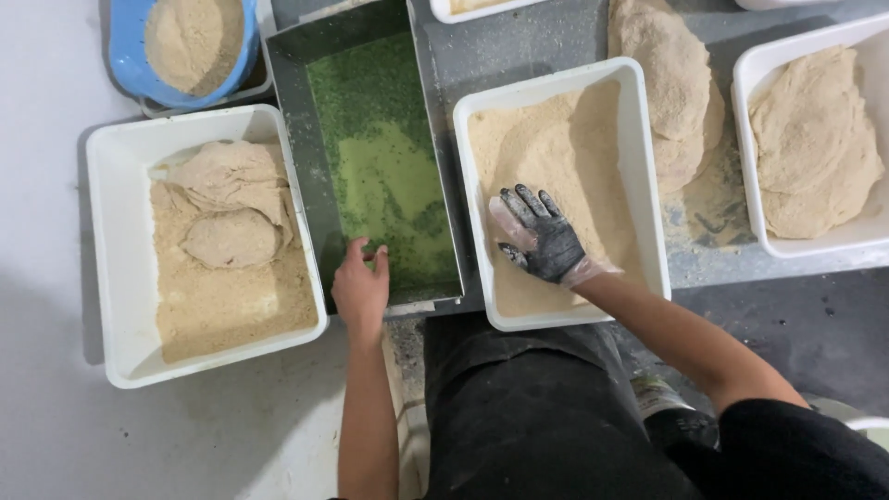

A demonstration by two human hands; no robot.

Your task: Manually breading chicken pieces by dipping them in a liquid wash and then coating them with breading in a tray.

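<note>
1. Three trays sit side by side on the tabletop: left tray, metal tray in the middle, centre-right tray.
2. Breaded pieces lie in the left tray, on crumbs.
3. Bowl of crumbs sits behind the left tray.
4. Left hand rests at the near end of the metal tray, in the liquid.
5. Right hand lies flat on the crumbs in the centre-right tray.
6. Stacked pieces lie on the tabletop, between that tray and the far-right tray.

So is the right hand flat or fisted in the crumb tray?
Flat: the gloved right hand lies fingers spread, palm down on the breadcrumbs in the white tray.
</note>
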